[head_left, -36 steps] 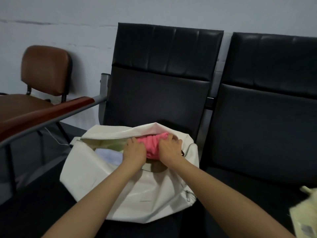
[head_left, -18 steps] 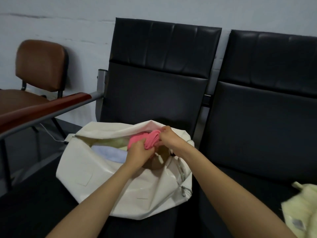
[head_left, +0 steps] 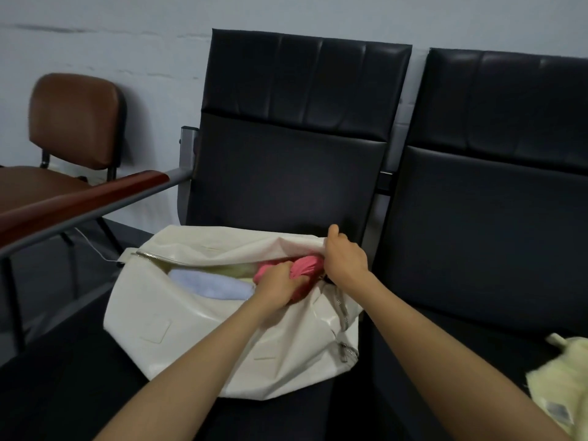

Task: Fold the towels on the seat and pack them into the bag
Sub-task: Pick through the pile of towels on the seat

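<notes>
A cream white bag (head_left: 203,332) lies on the black seat (head_left: 79,393), its zipped mouth held open. My left hand (head_left: 276,286) grips a bunched pink towel (head_left: 305,268) at the right end of the opening. At the far rim of the mouth, my right hand (head_left: 345,256) pinches the bag's upper flap and lifts it. Inside the bag a light blue towel (head_left: 213,284) shows on the left, with a pale yellow-green one (head_left: 232,270) behind it. Another pale yellow towel (head_left: 560,383) lies on the neighbouring seat at the lower right.
The bench has two black backrests (head_left: 296,138) against a grey wall. A brown wooden armrest (head_left: 79,202) on a metal bar runs along the left. A brown chair (head_left: 73,122) stands further left.
My right hand has let go of the pink towel and moved to the bag's upper flap, lifting it. My left hand has kept hold of the towel, which sits lower in the opening.
</notes>
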{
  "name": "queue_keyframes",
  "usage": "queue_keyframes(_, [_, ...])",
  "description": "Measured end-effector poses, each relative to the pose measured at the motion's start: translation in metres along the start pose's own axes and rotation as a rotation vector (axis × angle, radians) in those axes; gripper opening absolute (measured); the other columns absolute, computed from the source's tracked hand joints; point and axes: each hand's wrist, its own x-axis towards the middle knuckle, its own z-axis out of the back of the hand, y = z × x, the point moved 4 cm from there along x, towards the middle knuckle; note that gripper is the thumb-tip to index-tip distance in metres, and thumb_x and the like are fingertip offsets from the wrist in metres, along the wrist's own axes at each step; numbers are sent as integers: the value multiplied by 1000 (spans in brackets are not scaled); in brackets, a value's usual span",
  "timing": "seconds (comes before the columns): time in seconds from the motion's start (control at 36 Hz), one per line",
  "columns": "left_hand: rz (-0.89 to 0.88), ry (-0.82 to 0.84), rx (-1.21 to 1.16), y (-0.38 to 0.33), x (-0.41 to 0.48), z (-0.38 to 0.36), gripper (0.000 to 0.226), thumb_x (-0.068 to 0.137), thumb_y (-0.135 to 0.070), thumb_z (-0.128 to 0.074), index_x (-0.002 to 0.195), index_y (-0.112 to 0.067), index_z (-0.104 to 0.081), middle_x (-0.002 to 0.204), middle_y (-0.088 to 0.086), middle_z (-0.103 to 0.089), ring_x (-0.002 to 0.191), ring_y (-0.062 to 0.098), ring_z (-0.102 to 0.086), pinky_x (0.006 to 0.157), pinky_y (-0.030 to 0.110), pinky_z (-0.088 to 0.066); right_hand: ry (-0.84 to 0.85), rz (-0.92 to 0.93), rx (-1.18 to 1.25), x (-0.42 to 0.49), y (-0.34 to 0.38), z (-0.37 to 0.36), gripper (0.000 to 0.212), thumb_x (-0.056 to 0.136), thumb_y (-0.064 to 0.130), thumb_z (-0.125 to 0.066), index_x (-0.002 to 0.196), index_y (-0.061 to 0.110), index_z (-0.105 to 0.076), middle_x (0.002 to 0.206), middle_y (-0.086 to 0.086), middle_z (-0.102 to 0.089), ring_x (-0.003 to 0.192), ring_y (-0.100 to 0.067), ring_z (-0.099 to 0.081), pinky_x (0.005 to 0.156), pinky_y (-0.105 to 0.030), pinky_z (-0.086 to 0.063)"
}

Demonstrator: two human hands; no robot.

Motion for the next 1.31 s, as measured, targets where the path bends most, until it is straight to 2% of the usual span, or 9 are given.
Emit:
queue_keyframes(0.11, [66, 204, -144, -12, 3, -24, 47, 105, -35, -30, 122, -2, -60, 119, 14, -64, 103, 23, -61, 80, 26, -42, -6, 2, 36, -2, -1, 3, 45, 91, 6, -55, 130, 7, -32, 119, -12, -56, 102, -30, -61, 68, -31, -38])
queue_keyframes(0.22, [55, 257, -351, -10, 0, -23, 34, 104, -20, -37, 118, 3, -57, 112, 20, -64, 89, 24, -61, 83, 33, -45, -20, 3, 60, -2, -4, 8, 44, 92, 6, -53, 130, 8, -32, 116, -11, -56, 98, -30, -61, 65, -33, -39])
queue_keyframes(0.33, [-235, 234, 265, 10, -7, -7, 37, 97, -9, -45, 132, -12, -56, 133, -1, -56, 123, 15, -50, 94, 11, -27, -35, 25, 50, -4, -5, 12, 39, 92, 7, -52, 127, 8, -35, 115, -10, -56, 94, -31, -61, 63, -33, -36])
queue_keyframes(0.44, [-293, 177, 883, 42, -14, 2, 44, 97, -21, -44, 141, -18, -43, 153, 1, -31, 141, 20, -24, 113, 38, -12, -20, 38, 49, -8, -3, 11, 37, 91, 5, -51, 125, 8, -36, 117, -11, -55, 96, -32, -61, 65, -34, -35])
queue_keyframes(0.64, [-150, 358, 695, 50, -13, -4, 46, 105, -27, -26, 148, -13, -29, 155, 4, -26, 143, 20, -18, 116, 47, -13, 40, 34, 26, -16, -2, -4, 39, 90, 5, -51, 126, 8, -36, 120, -8, -53, 98, -30, -61, 69, -36, -43])
queue_keyframes(0.78, [-134, 232, 461, 39, -26, 7, 33, 102, -27, -33, 122, -15, -57, 128, 0, -53, 126, 20, -41, 107, 37, -28, 64, 58, -3, -32, -3, -10, 39, 92, 5, -43, 130, 8, -36, 124, -9, -49, 107, -29, -56, 85, -39, -42])
queue_keyframes(0.92, [-65, 99, 256, 10, -68, 22, 30, 99, -29, -46, 124, -17, -57, 126, 1, -56, 113, 22, -54, 90, 37, -45, 46, 104, 28, -57, -10, 8, 39, 95, 15, -44, 133, 10, -37, 128, -9, -46, 113, -28, -48, 83, -34, -40])
queue_keyframes(1.08, [-203, -42, 212, -70, -112, 27, 36, 100, -30, -45, 133, -18, -52, 134, -1, -52, 122, 18, -48, 96, 30, -39, 9, 118, 58, -106, -51, 57, 46, 95, 29, -49, 138, 16, -37, 136, -8, -42, 120, -28, -44, 91, -38, -41])
queue_keyframes(1.31, [-441, 29, 219, -207, -148, -35, 39, 99, -33, -47, 135, -16, -51, 136, 0, -49, 124, 18, -47, 101, 30, -38, -35, -60, 85, -195, -176, 114, 51, 94, 32, -55, 141, 21, -38, 142, -4, -38, 131, -25, -36, 106, -41, -36])
